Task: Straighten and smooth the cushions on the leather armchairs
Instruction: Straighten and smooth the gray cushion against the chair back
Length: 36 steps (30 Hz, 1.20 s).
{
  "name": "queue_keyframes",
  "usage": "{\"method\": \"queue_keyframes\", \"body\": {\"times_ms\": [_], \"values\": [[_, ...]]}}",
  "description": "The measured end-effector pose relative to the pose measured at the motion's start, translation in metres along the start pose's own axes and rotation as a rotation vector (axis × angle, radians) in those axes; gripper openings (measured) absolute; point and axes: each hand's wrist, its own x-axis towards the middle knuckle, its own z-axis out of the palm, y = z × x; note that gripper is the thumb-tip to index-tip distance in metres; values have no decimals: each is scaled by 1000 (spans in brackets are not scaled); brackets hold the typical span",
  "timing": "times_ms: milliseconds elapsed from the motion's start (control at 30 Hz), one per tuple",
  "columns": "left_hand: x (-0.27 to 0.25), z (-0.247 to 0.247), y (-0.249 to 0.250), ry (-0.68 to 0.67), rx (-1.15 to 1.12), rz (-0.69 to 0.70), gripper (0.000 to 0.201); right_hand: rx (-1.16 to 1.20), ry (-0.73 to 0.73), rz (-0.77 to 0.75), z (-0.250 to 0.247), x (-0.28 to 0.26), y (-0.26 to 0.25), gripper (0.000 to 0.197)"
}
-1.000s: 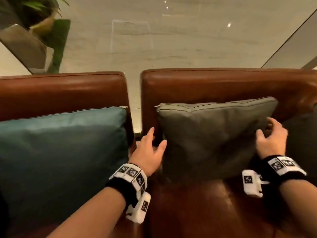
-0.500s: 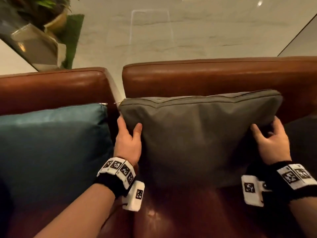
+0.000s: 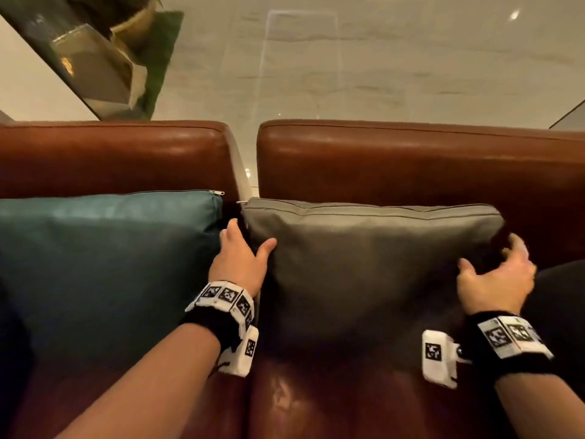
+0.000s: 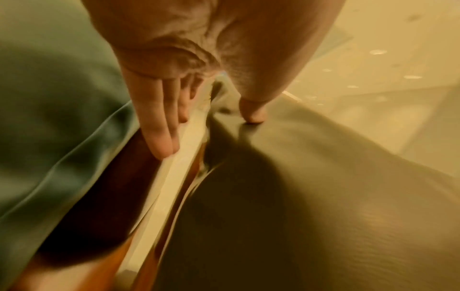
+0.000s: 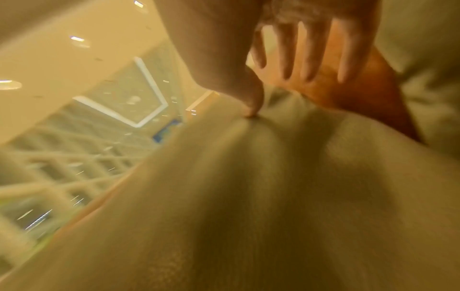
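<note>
A grey cushion (image 3: pixel 373 264) leans upright against the back of the right brown leather armchair (image 3: pixel 411 160). Its left corner reaches over the gap between the chairs. My left hand (image 3: pixel 248 242) is at the cushion's left edge. Its thumb (image 4: pixel 252 112) presses on the cushion front (image 4: pixel 311 177), and its straight fingers (image 4: pixel 159 126) lie beside the edge, next to the teal cushion (image 4: pixel 49 118). My right hand (image 3: pixel 493 264) grips the right edge: its thumb (image 5: pixel 248 98) digs into the fabric (image 5: pixel 248 196) and creases it, and its fingers (image 5: pixel 311 59) reach behind. The teal cushion (image 3: pixel 104 264) leans on the left armchair (image 3: pixel 110 156).
A narrow gap (image 3: pixel 248 175) separates the two chair backs. A dark cushion (image 3: pixel 562 299) sits at the far right edge. Behind the chairs lies polished marble floor (image 3: pixel 380 74). A planter (image 3: pixel 133 26) and a glass panel (image 3: pixel 85 68) stand at the back left.
My left hand moved up onto the grey cushion's left edge, and its thumb came onto the front. The cushion shifted left toward the gap. My right hand stayed on the right edge.
</note>
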Motion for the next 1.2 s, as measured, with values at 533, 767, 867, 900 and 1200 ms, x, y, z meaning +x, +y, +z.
{"method": "queue_keyframes", "body": {"times_ms": [533, 767, 867, 900, 1200], "values": [[62, 14, 65, 12, 650, 758, 49, -612, -503, -786, 58, 48, -76, 49], [73, 12, 67, -70, 589, 731, 43, -568, -525, -847, 53, 61, -68, 39], [82, 3, 49, -27, 617, 717, 49, -618, -486, -915, 33, 84, -37, 54], [84, 2, 49, -28, 628, 728, 50, -622, -479, -950, 27, 91, -29, 56], [4, 25, 47, 315, 356, 850, 47, -395, -141, -843, 13, 33, -19, 42]]}}
